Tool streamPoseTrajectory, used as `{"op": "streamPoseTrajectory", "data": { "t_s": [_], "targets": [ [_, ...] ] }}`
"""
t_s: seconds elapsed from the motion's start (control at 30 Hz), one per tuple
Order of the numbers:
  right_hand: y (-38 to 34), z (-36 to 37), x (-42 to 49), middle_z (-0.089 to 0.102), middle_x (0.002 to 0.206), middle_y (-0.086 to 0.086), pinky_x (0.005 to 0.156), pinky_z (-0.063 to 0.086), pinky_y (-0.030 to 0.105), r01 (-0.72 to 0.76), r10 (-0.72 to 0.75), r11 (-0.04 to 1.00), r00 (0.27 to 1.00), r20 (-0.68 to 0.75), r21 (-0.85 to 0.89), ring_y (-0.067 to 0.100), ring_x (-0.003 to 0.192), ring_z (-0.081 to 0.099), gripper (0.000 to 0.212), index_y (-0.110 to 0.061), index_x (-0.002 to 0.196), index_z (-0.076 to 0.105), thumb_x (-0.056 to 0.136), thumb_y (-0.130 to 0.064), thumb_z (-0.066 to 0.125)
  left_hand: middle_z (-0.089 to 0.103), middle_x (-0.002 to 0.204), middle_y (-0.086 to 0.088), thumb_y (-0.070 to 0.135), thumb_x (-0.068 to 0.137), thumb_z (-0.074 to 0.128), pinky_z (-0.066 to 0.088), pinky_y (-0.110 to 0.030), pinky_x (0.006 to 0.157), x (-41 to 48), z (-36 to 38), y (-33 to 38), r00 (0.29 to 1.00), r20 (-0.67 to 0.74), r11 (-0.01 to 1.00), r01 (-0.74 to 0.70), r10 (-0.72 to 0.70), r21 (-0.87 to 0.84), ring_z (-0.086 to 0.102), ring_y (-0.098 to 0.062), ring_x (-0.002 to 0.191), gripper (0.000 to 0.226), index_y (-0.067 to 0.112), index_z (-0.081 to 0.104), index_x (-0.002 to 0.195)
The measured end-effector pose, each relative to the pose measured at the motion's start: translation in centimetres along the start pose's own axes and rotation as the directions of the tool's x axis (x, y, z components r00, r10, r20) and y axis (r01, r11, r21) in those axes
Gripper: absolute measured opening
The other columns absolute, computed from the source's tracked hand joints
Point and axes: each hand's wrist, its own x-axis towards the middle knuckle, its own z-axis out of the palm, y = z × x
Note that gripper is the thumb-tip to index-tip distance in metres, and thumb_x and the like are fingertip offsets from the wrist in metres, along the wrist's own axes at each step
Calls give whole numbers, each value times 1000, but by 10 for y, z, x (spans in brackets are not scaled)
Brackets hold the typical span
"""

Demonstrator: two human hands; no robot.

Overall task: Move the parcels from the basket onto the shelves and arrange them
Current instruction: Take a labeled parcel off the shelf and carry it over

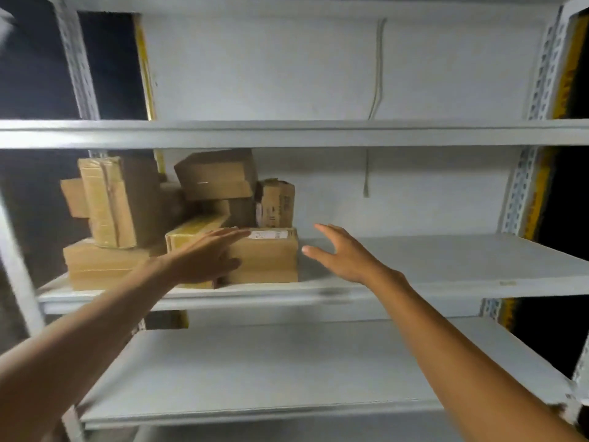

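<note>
right hand (344, 253) over white shelf (462, 266)

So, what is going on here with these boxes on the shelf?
A person is arranging cardboard parcels on the middle shelf of a white rack. The left hand lies with straight fingers across the front of the labelled parcel. The right hand is open just to the right of that parcel, not touching it. The other parcels are piled loosely behind it and to its left. The basket is not in view.
</note>
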Motion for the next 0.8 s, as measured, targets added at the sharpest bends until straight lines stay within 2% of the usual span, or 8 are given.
{"op": "streamPoseTrajectory", "data": {
  "t_s": [0.23,0.5,0.67,0.8],
  "targets": [
    [-9,22,57,21,161,-1,114,27,38,24,-24,1000,999,23,-3,20,146,25,72,-28,153,24,93,-53,54,31,154,1,29,94,59,28,-38,113,-1,-13,-60,994,-43,995,102,-103,-7,29,-19,141,63,28,28,149],
    [-5,30,153,21,161,-1,113,28,40,105,-105,994,994,-3,23,23,146,24,73,-33,153,23,91,-57,54,32,153,-3,29,93,60,37,-40,108,56,-13,-98,973,-133,982,189,-191,-28,35,-26,138,67,28,25,150],
    [2,41,212,27,159,-1,100,34,32,145,-142,985,989,-34,94,24,142,31,72,-35,152,24,91,-55,56,18,159,-4,28,96,55,31,-48,111,91,-9,-122,956,-172,970,241,-239,-10,23,-34,142,68,30,17,152],
    [9,53,246,25,159,0,105,36,37,174,-168,981,983,-69,89,24,143,30,72,-36,151,25,90,-53,58,15,159,-6,29,95,56,31,-51,112,110,2,-141,950,-166,964,266,-265,-12,20,-35,143,72,27,13,152]
  ]
}}
